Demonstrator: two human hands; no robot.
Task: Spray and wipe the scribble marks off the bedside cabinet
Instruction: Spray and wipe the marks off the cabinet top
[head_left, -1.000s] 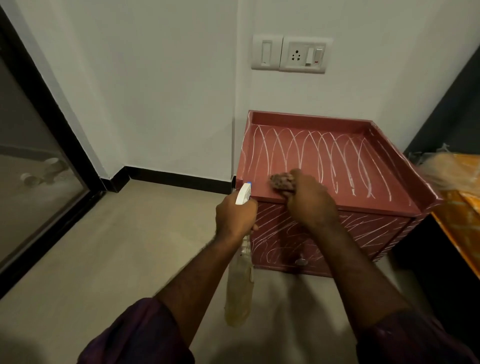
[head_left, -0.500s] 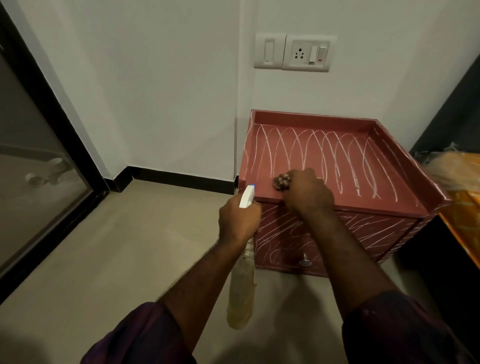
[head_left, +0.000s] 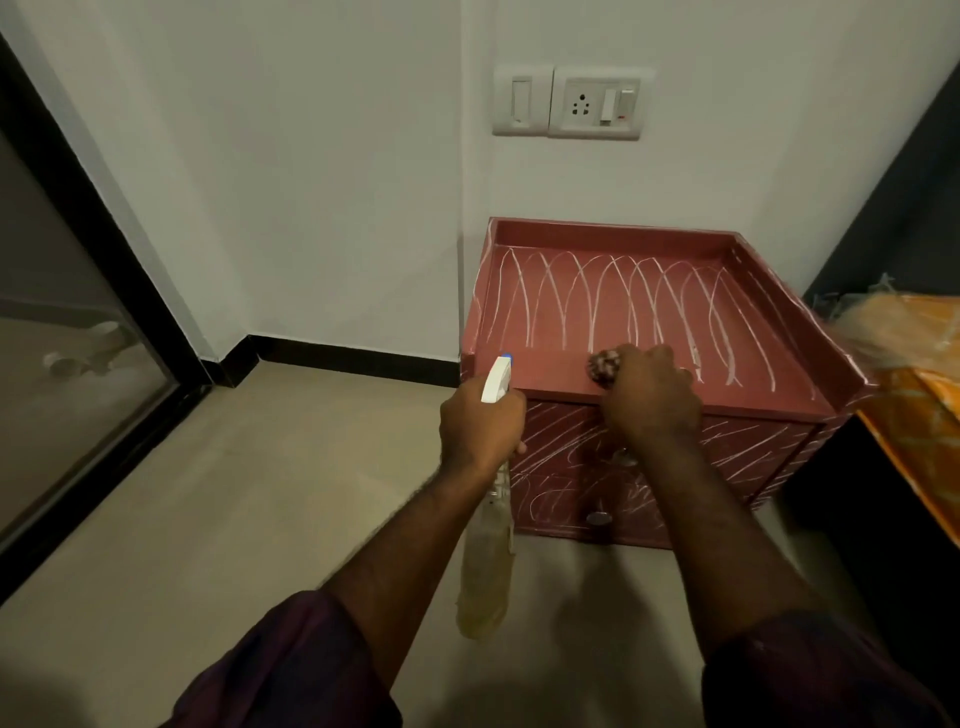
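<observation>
The right hand (head_left: 652, 397) presses a cloth (head_left: 602, 366) on the front edge of the cabinet (head_left: 597, 234) top. Ahead of that grip the top lies bare, walled by raised rims on 3 sides: far, left and right; only the front edge is rimless. Beyond the far rim stands the wall (head_left: 311, 182), with a socket plate (head_left: 597, 102) above. Just left of the grip, the left hand (head_left: 480, 428) holds a spray bottle (head_left: 488, 545) at the cabinet's front left corner, hanging before the drawer front. Further left the floor (head_left: 234, 493) is open. To the right, orange bedding (head_left: 919, 405) sits beside the cabinet.
</observation>
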